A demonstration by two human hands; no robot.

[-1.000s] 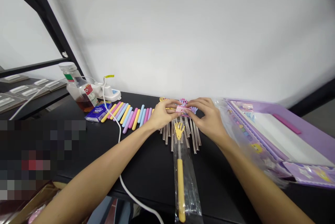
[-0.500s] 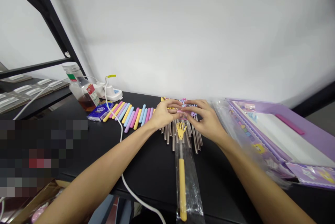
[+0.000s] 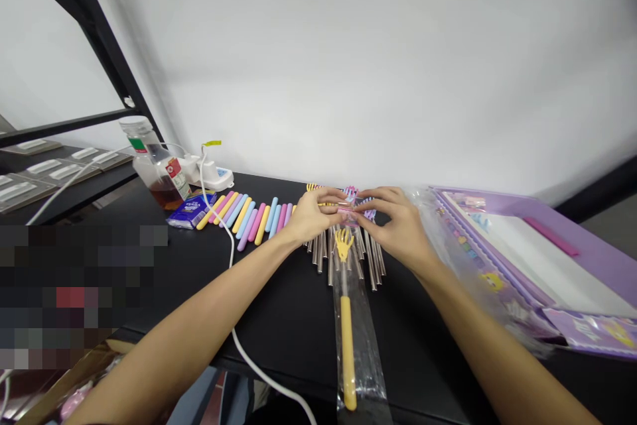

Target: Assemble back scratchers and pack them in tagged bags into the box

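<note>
A yellow back scratcher with a small hand-shaped head lies inside a long clear plastic bag, its handle toward me. At the bag's far end, a pinkish strip runs across the mouth. My left hand pinches that end from the left, and my right hand pinches it from the right, fingertips almost meeting. Beneath and behind my hands, several metal rods of other back scratchers are fanned out, with coloured heads at the wall side. My fingers partly cover them.
Several pastel handles line up to the left, beside a blue packet. A bottle of brown liquid and a white power strip stand behind. A white cable crosses the table. On the right sits an open purple box.
My right fingers have drawn together at the bag's mouth. The bagged back scratcher has shifted slightly away from me. My left hand stays almost in place.
</note>
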